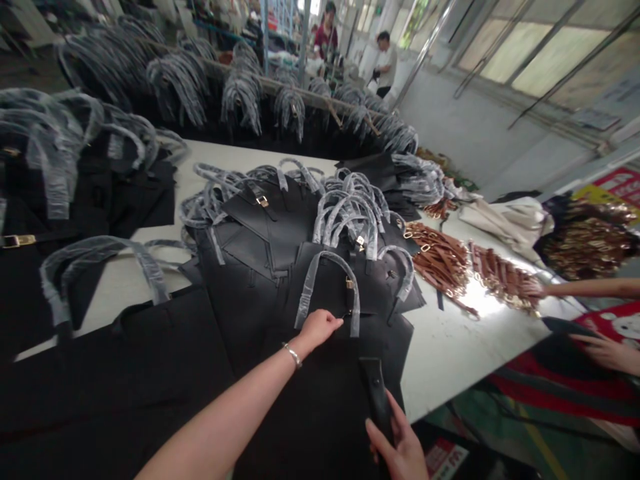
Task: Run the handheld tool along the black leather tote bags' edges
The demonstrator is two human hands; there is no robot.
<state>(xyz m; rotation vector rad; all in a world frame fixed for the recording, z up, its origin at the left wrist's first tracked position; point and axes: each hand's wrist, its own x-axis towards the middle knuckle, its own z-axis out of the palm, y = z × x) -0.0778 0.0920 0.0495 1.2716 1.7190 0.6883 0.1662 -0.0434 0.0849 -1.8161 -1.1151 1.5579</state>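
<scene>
Black tool (376, 393) gripped in my R fingers (399, 415) may nick bag (315, 413) w/ a slip; L fingers (327, 323) pinched shut, contents unclear.

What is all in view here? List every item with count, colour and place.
Table: one, whitish, centre
Flat panels: many, black, piled centre and left
Wrapped handles: many, dark under clear film, on the panels
Buckles: several, gold, on panels
Straps: many, brown with gold fittings, right
Cloth: cream, far right
Hanging handles: many, film-wrapped, back rail
Windows: pale, upper right
People: two, red and light tops, background
Co-worker's hands: two, right edge
Hand tool: one, black, in right hand
Bracelet: one, silvery, left wrist
Left hand: one, bare, centre
Right hand: one, bare, bottom
</scene>
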